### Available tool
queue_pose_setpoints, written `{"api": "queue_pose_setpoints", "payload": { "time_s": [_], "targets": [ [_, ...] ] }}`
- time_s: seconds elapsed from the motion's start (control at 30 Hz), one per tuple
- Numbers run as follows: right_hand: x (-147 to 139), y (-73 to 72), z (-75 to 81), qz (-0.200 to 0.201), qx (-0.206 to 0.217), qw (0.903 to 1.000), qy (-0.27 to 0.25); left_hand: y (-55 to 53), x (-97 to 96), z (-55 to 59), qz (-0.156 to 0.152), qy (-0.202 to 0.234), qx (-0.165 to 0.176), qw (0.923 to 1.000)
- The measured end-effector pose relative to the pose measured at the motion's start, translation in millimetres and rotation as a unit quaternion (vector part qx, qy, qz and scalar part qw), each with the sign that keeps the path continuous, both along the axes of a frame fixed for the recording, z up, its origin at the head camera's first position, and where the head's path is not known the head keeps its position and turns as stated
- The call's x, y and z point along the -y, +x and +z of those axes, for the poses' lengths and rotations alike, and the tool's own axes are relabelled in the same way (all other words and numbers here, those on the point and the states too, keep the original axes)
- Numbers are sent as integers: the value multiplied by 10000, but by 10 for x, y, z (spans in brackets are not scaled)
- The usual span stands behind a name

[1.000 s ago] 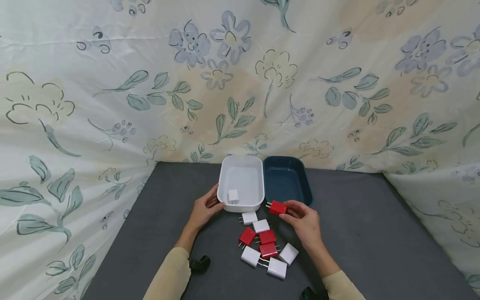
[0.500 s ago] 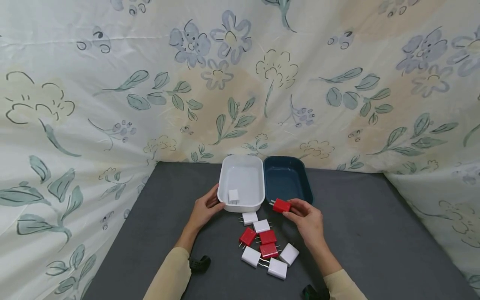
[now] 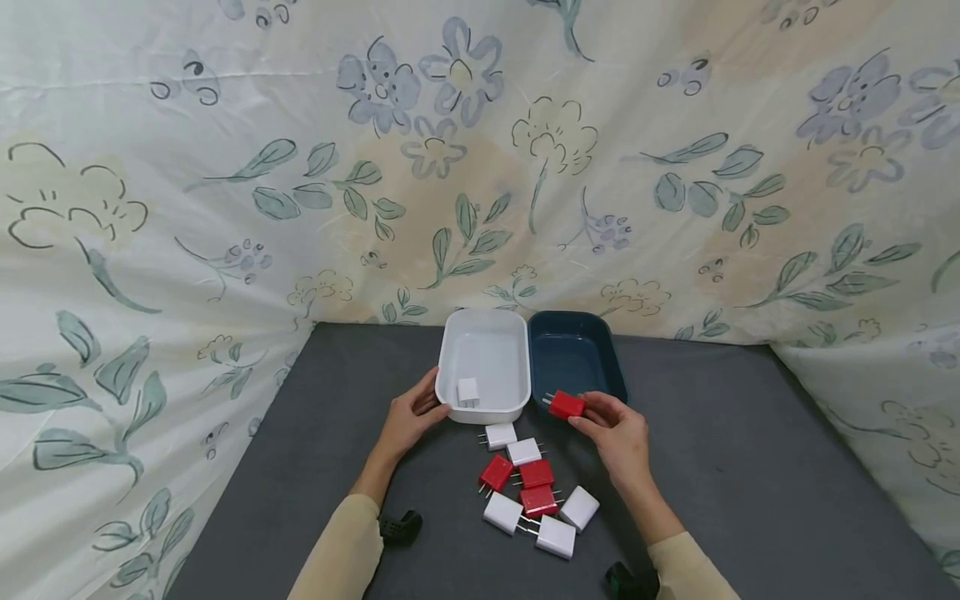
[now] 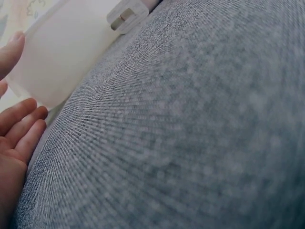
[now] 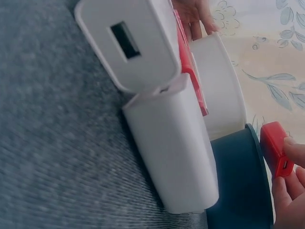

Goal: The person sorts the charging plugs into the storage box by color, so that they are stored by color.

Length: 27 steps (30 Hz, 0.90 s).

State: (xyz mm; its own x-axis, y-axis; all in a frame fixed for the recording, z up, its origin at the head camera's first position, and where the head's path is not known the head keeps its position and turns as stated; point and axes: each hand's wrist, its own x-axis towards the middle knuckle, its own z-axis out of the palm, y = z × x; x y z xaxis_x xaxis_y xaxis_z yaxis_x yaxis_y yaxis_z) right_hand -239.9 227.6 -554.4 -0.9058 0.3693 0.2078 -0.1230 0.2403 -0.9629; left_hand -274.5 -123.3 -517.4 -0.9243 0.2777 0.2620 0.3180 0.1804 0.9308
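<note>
My right hand pinches a red USB wall charger by one end, its prongs pointing left, over the near edge of the dark blue tray. In the right wrist view the red charger sits between thumb and fingers, just above the tray's rim. My left hand touches the left side and near corner of the white tray, its fingers fairly straight in the left wrist view. One white charger lies inside the white tray. The blue tray's near edge is partly hidden by my right hand.
On the grey tabletop in front of the trays lies a loose group of white chargers and red chargers. The two trays stand side by side against a flowered cloth backdrop.
My right hand has moved a little to the right and away from me with the red charger, over the blue tray's edge. The left hand stays at the white tray.
</note>
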Motion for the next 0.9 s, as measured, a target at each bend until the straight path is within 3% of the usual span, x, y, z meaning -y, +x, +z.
{"api": "queue_pose_setpoints", "payload": {
  "time_s": [0.23, 0.37, 0.47, 0.6, 0.9],
  "targets": [
    [-18, -46, 25, -147, 164, 9998, -19, -23, -12, -30, -43, 174, -71, 9998],
    [-19, -69, 15, -145, 147, 9998, 74, -93, 3, -180, 76, 111, -126, 9998],
    [-21, -98, 12, -132, 29, 9998, 110, -76, 8, -156, 77, 58, -78, 9999],
    [-29, -89, 90, 18, -47, 10000, -57, -3, -7, -13, -55, 142, -21, 9999],
    [-62, -216, 1, -155, -67, 9997, 171, -23, 8, -20, -99, 109, -227, 9996]
  ]
}}
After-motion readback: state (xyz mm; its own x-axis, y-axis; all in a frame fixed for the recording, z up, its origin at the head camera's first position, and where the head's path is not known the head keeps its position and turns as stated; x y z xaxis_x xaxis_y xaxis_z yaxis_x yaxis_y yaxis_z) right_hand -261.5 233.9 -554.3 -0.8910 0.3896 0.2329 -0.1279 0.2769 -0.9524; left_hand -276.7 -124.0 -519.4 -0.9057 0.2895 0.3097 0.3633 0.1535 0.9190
